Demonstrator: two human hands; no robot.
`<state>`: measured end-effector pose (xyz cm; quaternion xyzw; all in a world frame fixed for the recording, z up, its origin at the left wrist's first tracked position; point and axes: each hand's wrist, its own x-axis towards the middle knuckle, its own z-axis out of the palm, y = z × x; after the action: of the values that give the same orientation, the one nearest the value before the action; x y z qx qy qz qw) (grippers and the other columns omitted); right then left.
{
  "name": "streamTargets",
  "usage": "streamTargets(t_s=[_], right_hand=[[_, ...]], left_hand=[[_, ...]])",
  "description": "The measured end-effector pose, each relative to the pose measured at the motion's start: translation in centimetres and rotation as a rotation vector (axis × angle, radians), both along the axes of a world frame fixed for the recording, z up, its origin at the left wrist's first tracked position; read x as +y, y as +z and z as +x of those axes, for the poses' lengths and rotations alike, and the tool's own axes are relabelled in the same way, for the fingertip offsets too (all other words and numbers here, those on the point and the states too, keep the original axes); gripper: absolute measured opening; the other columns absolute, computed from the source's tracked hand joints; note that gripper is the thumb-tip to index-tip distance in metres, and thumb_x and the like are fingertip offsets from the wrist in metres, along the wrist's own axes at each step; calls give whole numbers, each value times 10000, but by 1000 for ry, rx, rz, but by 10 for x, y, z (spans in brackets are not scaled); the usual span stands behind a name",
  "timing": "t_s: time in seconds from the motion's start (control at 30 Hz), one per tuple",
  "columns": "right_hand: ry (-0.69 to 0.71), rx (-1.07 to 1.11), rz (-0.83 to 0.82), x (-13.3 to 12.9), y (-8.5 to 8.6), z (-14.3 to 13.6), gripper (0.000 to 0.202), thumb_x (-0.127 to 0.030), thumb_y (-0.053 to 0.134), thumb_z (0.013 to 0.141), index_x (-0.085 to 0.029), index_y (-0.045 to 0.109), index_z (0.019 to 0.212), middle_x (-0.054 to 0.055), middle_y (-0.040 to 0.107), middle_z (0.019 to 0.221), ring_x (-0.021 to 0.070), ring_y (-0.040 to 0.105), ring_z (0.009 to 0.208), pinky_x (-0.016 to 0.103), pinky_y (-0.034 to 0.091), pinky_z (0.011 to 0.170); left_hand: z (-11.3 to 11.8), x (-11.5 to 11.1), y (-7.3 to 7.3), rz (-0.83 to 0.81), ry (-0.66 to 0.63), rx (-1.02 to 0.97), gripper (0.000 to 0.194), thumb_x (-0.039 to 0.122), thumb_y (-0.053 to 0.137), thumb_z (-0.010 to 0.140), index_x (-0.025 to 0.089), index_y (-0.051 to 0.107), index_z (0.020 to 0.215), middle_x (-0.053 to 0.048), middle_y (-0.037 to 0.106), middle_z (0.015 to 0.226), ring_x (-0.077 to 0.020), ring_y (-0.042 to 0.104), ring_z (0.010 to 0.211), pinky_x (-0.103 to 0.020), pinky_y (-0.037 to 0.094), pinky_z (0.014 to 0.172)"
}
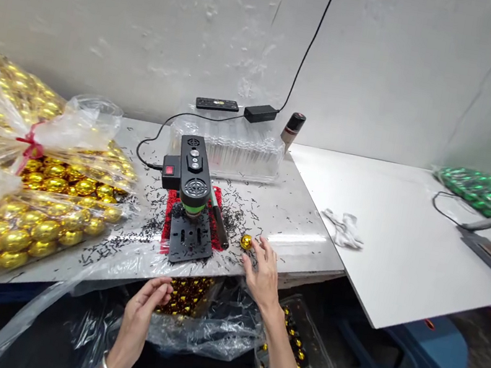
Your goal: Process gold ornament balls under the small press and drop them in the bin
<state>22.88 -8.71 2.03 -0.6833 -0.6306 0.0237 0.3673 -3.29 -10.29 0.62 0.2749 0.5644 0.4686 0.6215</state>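
Observation:
A shiny gold ball [246, 242] rests on the table to the right of a small black machine [195, 185]. My right hand [262, 275] is beside that ball, thumb and fingers apart, an index fingertip at or very near its side. In front of the table edge is my left hand [144, 305], its thumb and fingers pinched together; whatever they hold, if anything, is hidden. Below the machine's round green-rimmed head lies its slotted black base plate [190, 249], on a red mat [167, 221]. A dark-handled brush-like tool [219, 227] leans along the machine's right side.
Large clear bags of gold balls [30, 230] cover the left of the table. Black shreds are scattered about. Behind stand a clear plastic tray [249, 159] and a spray can [292, 130]. White gloves [344, 229] lie to the right. Below is a bin [290, 336] with gold balls.

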Motion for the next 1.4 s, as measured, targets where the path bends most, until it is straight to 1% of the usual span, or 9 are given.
streamTargets(t_s=[0.17, 0.27, 0.37, 0.5, 0.6, 0.87, 1.1, 1.23, 1.4], right_hand=[[62, -14, -50, 24, -1, -6, 366, -306, 522, 890, -232, 581, 1243, 139, 558, 1314, 271, 540, 1181, 494, 477, 980], [66, 151, -57, 29, 5, -9, 310, -314, 534, 873, -209, 647, 1142, 139, 638, 1193, 268, 577, 1123, 501, 477, 971], [-31, 639, -30, 20, 19, -20, 362, -415, 590, 834, -189, 648, 1111, 121, 667, 1149, 242, 624, 1050, 440, 517, 925], [4, 1483, -117, 0, 44, -52, 435, -519, 628, 787, -180, 643, 1060, 75, 719, 987, 169, 677, 716, 309, 574, 638], [74, 1729, -205, -11, 56, -80, 383, -503, 672, 758, -182, 670, 967, 50, 726, 866, 143, 660, 651, 261, 552, 579], [106, 1645, -268, -19, 48, -118, 374, -512, 660, 764, -190, 692, 951, 47, 707, 888, 136, 636, 706, 241, 527, 572], [100, 1330, -164, -12, 47, -120, 319, -395, 766, 682, -198, 629, 891, -7, 679, 766, 119, 639, 678, 234, 546, 643], [249, 1081, -206, 0, 50, -111, 281, -380, 738, 706, -202, 667, 910, 25, 720, 828, 155, 677, 749, 266, 573, 684], [426, 695, -162, 12, 55, -102, 219, -317, 575, 863, -245, 711, 1020, 57, 735, 1037, 190, 685, 958, 348, 558, 868]], left_hand=[[20, -6, 13, 31, -171, 18, 433, 501, 793, 598, 164, 713, 859, -35, 688, 770, -161, 603, 718, -253, 491, 694], [31, -4, 22, 42, -257, 4, 438, 517, 780, 609, 158, 713, 851, -49, 686, 770, -174, 605, 723, -267, 490, 695], [41, 1, 29, 95, -295, 8, 439, 481, 780, 625, 162, 712, 919, -59, 689, 815, -190, 612, 769, -274, 486, 719], [51, 9, 42, 264, -262, 79, 450, 371, 767, 679, 213, 688, 1092, -56, 674, 969, -186, 599, 801, -282, 478, 778], [54, 12, 53, 375, -258, 141, 385, 311, 751, 705, 261, 706, 1084, -63, 622, 1135, -217, 590, 941, -297, 464, 870], [31, 9, 54, 413, -263, 133, 250, 313, 693, 772, 234, 752, 1002, -77, 617, 1184, -256, 528, 1167, -318, 376, 1045], [16, 22, 49, 106, -337, -110, 441, 517, 697, 736, 149, 740, 975, -97, 715, 942, -189, 641, 765, -290, 521, 707], [3, 43, 56, -58, -443, -297, 447, 409, 811, 646, 138, 729, 991, -75, 727, 848, -145, 649, 697, -250, 515, 688], [1, 54, 57, -61, -487, -402, 444, 291, 792, 697, 173, 694, 1114, -68, 722, 1026, -152, 680, 811, -259, 534, 773]])
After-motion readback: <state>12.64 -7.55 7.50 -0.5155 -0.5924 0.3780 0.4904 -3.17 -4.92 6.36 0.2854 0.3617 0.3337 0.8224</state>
